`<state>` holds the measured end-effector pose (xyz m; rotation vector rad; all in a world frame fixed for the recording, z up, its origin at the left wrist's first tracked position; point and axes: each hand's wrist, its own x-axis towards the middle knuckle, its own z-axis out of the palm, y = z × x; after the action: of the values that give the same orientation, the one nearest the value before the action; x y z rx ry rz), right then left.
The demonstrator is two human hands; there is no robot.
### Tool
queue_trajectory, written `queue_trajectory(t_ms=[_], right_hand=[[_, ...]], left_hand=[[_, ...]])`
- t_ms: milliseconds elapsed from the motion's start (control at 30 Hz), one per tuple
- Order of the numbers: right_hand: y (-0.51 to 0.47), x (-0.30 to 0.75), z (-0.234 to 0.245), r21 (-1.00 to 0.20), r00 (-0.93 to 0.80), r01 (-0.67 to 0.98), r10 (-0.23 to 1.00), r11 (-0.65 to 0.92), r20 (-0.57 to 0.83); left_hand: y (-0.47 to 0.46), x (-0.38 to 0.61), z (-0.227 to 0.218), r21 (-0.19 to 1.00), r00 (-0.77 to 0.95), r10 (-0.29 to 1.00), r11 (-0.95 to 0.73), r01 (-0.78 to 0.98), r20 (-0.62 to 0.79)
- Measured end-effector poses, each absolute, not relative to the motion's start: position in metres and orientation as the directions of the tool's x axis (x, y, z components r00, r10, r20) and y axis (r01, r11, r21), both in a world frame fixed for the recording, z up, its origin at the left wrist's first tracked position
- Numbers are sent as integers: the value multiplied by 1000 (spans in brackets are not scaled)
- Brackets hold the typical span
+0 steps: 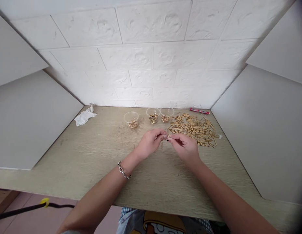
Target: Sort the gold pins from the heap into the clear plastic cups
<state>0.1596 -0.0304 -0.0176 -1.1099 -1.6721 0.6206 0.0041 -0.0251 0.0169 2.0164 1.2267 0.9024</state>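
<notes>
My left hand (151, 141) and my right hand (187, 149) meet above the table, thumb and fingers of each pinched together. What sits between the fingertips is tiny and mostly covered; a small gold and dark bit shows there, but I cannot make out its kind. Just under the fingertips a single thin gold-coloured rod (162, 145) lies on the tabletop. Beyond my right hand spreads a loose pile of similar gold-coloured rods (195, 128).
Behind my hands stand three clear plastic cups, the left (131, 117), middle (153, 114) and right (167, 113), holding small metallic pieces. A crumpled white tissue (85, 116) lies at the back left, a red wrapped tube (199, 111) at the back right. Grey panels flank the table (92, 162).
</notes>
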Motion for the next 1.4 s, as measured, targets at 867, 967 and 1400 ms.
queue_trajectory(t_ms=[867,967,1400], right_hand=[[-35,158,-8,-779,-57,441,880,445,471],[-34,158,-9,-756,-79,459,869,467,488],[-30,166,-7,-614,-178,521,779,593,602]], left_hand=[[-27,7,15,853,289,941,-292,433,176],[-28,8,15,857,331,934,-279,433,136],[-25,13,11,996,273,957,86,34,-92]])
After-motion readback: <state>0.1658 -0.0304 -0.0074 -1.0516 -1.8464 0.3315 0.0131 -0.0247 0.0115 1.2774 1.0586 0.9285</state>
